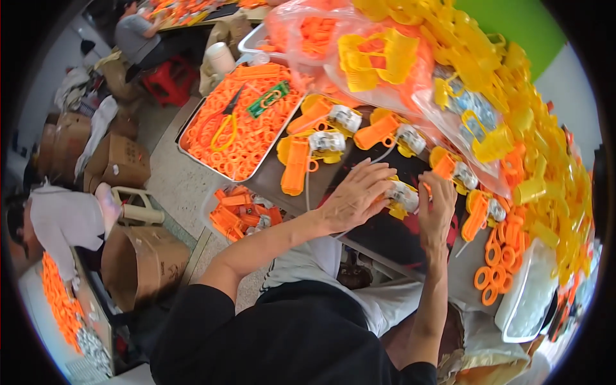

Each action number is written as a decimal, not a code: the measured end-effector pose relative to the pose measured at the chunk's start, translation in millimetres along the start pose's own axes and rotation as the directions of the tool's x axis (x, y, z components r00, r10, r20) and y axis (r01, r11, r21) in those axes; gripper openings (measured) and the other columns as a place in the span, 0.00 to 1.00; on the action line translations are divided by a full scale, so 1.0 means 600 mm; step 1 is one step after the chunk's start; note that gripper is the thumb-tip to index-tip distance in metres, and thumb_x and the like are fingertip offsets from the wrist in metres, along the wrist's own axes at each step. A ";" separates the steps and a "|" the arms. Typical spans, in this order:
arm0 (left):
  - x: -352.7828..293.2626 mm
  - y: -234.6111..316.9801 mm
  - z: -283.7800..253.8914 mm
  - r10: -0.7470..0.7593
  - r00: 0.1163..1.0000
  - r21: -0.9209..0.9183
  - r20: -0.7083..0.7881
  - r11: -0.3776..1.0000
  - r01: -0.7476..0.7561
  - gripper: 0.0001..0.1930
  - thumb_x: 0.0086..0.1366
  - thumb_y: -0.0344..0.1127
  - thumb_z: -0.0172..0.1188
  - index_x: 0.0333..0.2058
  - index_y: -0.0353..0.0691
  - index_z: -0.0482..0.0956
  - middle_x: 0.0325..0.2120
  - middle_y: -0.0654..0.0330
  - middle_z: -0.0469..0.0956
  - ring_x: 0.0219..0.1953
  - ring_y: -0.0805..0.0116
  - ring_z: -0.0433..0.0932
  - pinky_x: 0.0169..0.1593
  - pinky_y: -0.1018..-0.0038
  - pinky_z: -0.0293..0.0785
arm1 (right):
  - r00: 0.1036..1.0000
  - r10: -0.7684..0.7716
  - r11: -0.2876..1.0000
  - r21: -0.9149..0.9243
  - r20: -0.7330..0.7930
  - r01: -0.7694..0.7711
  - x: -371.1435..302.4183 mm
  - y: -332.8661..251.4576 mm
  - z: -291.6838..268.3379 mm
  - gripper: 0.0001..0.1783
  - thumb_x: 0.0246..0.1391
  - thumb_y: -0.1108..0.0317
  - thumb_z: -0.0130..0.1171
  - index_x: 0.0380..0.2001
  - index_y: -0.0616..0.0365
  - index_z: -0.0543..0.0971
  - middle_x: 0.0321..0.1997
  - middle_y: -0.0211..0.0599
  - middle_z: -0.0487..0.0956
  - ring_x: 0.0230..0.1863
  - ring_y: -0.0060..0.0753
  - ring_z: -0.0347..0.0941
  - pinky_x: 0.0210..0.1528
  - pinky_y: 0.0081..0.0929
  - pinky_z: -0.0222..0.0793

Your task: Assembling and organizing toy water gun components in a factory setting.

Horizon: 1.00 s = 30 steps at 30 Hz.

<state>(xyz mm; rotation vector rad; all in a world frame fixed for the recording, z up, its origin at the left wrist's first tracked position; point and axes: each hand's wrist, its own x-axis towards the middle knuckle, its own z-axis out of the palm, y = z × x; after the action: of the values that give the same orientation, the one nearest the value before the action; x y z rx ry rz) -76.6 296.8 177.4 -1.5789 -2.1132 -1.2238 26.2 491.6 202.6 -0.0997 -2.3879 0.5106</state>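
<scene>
My left hand (360, 197) lies over the left end of a yellow plastic part with a silver-and-white cylinder (403, 195), its thumb and fingers closed on that end. My right hand (437, 204) is just right of the same part, with its fingers bent together; a bit of orange plastic shows at the fingertips, and the rest is hidden. Around my hands several similar yellow parts carry an orange handle-like piece (296, 165) and a silver cylinder (328, 141). Some have a pale strip hanging from them.
A tray (187, 153) of small orange rings, holding yellow-handled scissors (224, 131) and a green card (268, 99), stands at left. Yellow plastic parts (471, 58) are heaped behind and right. Orange rings (495, 276) and a white tub (529, 295) are at right. Other people work at left.
</scene>
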 end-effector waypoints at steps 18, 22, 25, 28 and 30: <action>-0.060 -0.222 -0.268 -0.293 0.952 0.788 0.087 0.605 0.114 0.23 0.67 0.41 0.62 0.59 0.43 0.74 0.58 0.52 0.70 0.59 0.49 0.69 0.59 0.52 0.70 | 0.976 0.192 0.981 0.025 -0.100 -0.190 -0.105 -0.001 0.010 0.08 0.60 0.80 0.62 0.43 0.63 0.81 0.43 0.44 0.82 0.47 0.44 0.79 0.52 0.34 0.74; -0.084 -0.266 -0.283 -0.215 0.971 0.743 0.107 0.666 0.065 0.17 0.63 0.36 0.64 0.49 0.43 0.75 0.45 0.55 0.72 0.48 0.52 0.75 0.47 0.53 0.75 | 0.967 0.214 0.975 0.089 -0.140 -0.203 -0.098 -0.007 0.019 0.09 0.57 0.81 0.62 0.41 0.62 0.83 0.43 0.45 0.83 0.46 0.45 0.80 0.52 0.35 0.74; -0.077 -0.266 -0.297 -0.215 0.965 0.733 0.151 0.679 0.037 0.14 0.64 0.36 0.63 0.47 0.40 0.74 0.42 0.52 0.73 0.44 0.49 0.76 0.45 0.56 0.76 | 0.971 0.181 0.981 0.102 -0.153 -0.167 -0.095 0.002 0.031 0.11 0.54 0.81 0.62 0.41 0.62 0.82 0.41 0.43 0.82 0.44 0.45 0.79 0.49 0.35 0.74; -0.072 -0.275 -0.290 -0.204 0.968 0.698 0.147 0.715 0.044 0.13 0.67 0.37 0.62 0.45 0.39 0.74 0.38 0.50 0.75 0.38 0.47 0.78 0.40 0.55 0.76 | 0.963 0.200 0.977 0.108 -0.181 -0.182 -0.096 0.002 0.018 0.09 0.55 0.80 0.63 0.40 0.62 0.82 0.41 0.43 0.82 0.44 0.45 0.79 0.48 0.35 0.74; -0.067 -0.275 -0.282 -0.206 0.968 0.658 0.143 0.751 0.063 0.12 0.69 0.38 0.61 0.45 0.38 0.74 0.36 0.49 0.77 0.35 0.46 0.79 0.37 0.55 0.75 | 0.946 0.243 0.968 0.113 -0.214 -0.223 -0.104 0.008 0.007 0.08 0.56 0.79 0.63 0.40 0.62 0.82 0.41 0.43 0.82 0.45 0.46 0.79 0.49 0.35 0.74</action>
<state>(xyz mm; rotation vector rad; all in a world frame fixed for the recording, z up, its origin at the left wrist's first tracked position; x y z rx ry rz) -253.2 134.6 179.0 -1.2716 -2.4358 -0.2578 70.5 481.9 159.5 -0.3855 -2.1374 0.6762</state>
